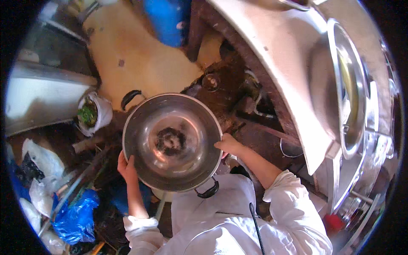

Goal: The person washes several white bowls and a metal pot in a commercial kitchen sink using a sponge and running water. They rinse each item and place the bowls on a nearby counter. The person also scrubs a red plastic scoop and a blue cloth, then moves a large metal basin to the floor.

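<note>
A large round metal pan (173, 119) with two black loop handles hangs in front of my body, its inside facing up. Its bottom bears a dark, burnt-looking ring (170, 141). My left hand (127, 167) grips the rim at the lower left, thumb over the edge. On the right side, my right hand (229, 145) pinches the rim, with the fingers hidden beneath. One black handle (130, 97) sticks out at the upper left, the other (208, 190) at the lower right near my white apron. Neither hand is on a handle.
To the right stands a pale table (287, 47) with a wide metal basin (347, 95). A white bucket (98, 110) with green leaves is at the left. Plastic bags (78, 216) and sticks lie lower left. A blue container (167, 22) stands ahead on the tan floor (134, 57).
</note>
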{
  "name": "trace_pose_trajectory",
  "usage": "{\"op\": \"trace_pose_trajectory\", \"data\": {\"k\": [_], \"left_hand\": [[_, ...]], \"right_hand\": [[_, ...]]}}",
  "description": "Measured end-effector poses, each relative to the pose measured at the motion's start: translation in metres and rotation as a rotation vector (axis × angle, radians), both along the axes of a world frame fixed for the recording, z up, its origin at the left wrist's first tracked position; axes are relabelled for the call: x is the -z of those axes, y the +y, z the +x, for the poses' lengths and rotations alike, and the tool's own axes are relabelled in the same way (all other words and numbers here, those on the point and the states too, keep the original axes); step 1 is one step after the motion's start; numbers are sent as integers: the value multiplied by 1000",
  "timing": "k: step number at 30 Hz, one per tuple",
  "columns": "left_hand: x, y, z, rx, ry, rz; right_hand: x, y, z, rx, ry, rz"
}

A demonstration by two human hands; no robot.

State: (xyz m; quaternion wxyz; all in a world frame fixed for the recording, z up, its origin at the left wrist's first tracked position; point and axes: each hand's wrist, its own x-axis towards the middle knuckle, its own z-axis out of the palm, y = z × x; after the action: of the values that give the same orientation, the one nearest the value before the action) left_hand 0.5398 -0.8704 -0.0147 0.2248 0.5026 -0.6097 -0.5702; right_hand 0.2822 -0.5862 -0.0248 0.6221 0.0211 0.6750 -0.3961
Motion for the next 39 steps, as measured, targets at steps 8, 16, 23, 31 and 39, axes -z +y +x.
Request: {"op": "trace_pose_trajectory", "data": {"k": [8, 16, 23, 31, 39], "left_hand": [[-165, -13, -8, 2, 343, -184], [-288, 8, -94, 345, 605, -107], [-280, 40, -130, 645, 435, -17], [-257, 102, -187, 762, 264, 93], [-245, 203, -241, 773, 89, -20]], "right_hand": [[-169, 1, 0, 91, 503, -333], [-314, 126, 24, 667, 631, -307], [-366, 297, 129, 1340, 694, -292], [-374, 485, 147, 1959, 441, -104], [-273, 680, 13, 2124, 364, 14]]}}
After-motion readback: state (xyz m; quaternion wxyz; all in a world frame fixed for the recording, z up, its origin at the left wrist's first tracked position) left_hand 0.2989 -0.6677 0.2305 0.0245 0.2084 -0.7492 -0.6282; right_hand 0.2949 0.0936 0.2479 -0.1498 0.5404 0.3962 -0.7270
